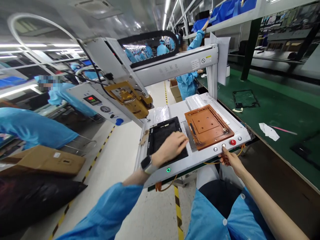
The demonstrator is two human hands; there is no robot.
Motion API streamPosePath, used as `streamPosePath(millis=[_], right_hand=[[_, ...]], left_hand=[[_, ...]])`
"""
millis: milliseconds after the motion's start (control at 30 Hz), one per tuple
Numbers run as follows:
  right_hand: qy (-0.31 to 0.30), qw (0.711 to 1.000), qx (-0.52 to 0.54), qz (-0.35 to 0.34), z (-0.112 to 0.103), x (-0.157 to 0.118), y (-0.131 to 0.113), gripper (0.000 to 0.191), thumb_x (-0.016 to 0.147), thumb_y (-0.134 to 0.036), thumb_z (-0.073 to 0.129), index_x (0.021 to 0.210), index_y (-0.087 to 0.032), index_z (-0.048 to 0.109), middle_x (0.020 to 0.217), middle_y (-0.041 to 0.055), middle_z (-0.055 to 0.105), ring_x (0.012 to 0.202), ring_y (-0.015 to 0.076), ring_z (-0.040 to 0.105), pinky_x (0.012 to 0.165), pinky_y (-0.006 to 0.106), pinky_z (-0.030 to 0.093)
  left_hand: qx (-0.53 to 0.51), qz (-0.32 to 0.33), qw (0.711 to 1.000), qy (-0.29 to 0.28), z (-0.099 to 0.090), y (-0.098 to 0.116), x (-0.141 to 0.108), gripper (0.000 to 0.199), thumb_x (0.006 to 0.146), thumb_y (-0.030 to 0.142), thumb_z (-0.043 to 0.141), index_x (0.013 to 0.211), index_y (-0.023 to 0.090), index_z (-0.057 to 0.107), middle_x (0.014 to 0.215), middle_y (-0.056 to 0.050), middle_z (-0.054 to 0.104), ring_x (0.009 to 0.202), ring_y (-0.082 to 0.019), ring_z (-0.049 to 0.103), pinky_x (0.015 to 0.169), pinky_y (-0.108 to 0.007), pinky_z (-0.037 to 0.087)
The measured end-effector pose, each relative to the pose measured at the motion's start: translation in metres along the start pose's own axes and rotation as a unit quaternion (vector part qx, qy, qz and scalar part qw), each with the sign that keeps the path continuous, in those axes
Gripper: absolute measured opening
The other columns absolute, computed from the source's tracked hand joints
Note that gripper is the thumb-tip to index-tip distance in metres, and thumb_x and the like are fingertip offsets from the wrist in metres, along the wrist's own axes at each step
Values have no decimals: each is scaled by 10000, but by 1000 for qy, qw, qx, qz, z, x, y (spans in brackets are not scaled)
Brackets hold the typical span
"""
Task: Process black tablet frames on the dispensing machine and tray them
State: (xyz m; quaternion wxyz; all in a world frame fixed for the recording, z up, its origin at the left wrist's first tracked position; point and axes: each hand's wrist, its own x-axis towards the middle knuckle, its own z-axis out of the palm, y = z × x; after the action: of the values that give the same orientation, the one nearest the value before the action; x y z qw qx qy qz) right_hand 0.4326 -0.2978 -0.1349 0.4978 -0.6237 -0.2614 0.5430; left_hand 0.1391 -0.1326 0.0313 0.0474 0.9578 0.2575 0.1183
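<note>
My left hand [171, 147], a watch [146, 163] on its wrist, is over the right part of a black rectangular frame [180, 125]. Its fingers are loosely bent and apart, holding nothing I can see; whether they touch the frame I cannot tell. To the right, an orange-brown fixture plate [206, 123] with a recessed rectangle lies on the white machine bed [191, 146]. My right hand [232, 161] is at the bed's front edge. Its thumb is at a silver push button [223, 145], and the other fingers curl below the edge. A red button [232, 142] is beside it.
A brass-coloured machine head [130, 101] hangs at the left under the gantry beam [175, 68]. On the green bench [250, 123] are a thin black frame [246, 98] and a white scrap [269, 131]. A cardboard box [50, 160] stands left. Co-workers in blue are behind.
</note>
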Motion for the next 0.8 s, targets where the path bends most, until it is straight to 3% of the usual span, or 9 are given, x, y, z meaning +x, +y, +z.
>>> streamPosePath(millis=[100,167,267,400,467,600,700,800], right_hand=[[-29,998,-30,-45,0,-19,6,708,799,-923,724,863,-219,676,744,66,701,615,187,627,549,298,395],[-48,993,-54,-89,1,-35,8,663,837,-879,733,899,-226,639,711,13,654,615,176,613,578,294,411],[-78,979,-116,-149,6,-63,-3,575,992,-792,636,910,-224,605,697,-22,601,638,161,581,633,297,420],[-117,932,-246,-238,31,-95,-43,488,1162,-610,470,896,-221,598,771,0,624,725,170,574,696,311,416],[-127,888,-308,-317,52,-101,-67,462,1201,-504,419,882,-219,593,826,21,643,789,186,579,752,327,429],[-102,758,-431,-479,103,-87,-102,271,1163,-259,461,968,-193,638,967,86,673,965,252,558,886,388,441],[-99,681,-508,-517,143,-64,-115,203,1101,-157,505,1147,-139,702,1122,140,710,1088,303,546,971,447,437],[-135,622,-565,-525,182,-49,-120,256,1128,-189,501,1222,-109,725,1207,165,726,1166,332,550,1018,486,427]], left_hand=[[30,-14,999,1,4,-48,28,490,1156,433,363,1144,165,772,1287,-185,749,1202,-342,656,1077,-554,516],[29,-13,999,-7,7,-67,38,466,1140,441,399,1127,173,781,1360,-195,716,1297,-361,615,1116,-581,495],[23,7,1000,-19,10,-79,46,421,1124,447,441,1083,201,781,1441,-176,678,1404,-367,561,1200,-611,443],[15,43,999,-27,11,-77,53,360,1085,432,487,1007,205,755,1395,-166,688,1377,-361,568,1244,-613,407],[6,55,998,-24,8,-75,57,300,1043,388,516,953,205,737,1296,-158,716,1289,-344,603,1211,-582,441],[-19,43,999,11,-17,-79,61,213,949,261,507,832,218,680,972,-111,719,1010,-296,637,1044,-508,524],[-37,21,998,40,-46,-86,59,199,891,227,498,778,224,662,872,-78,704,912,-273,643,974,-480,535],[-97,4,993,62,-66,-85,51,185,855,248,501,736,226,641,845,-54,722,861,-250,664,969,-469,548]])
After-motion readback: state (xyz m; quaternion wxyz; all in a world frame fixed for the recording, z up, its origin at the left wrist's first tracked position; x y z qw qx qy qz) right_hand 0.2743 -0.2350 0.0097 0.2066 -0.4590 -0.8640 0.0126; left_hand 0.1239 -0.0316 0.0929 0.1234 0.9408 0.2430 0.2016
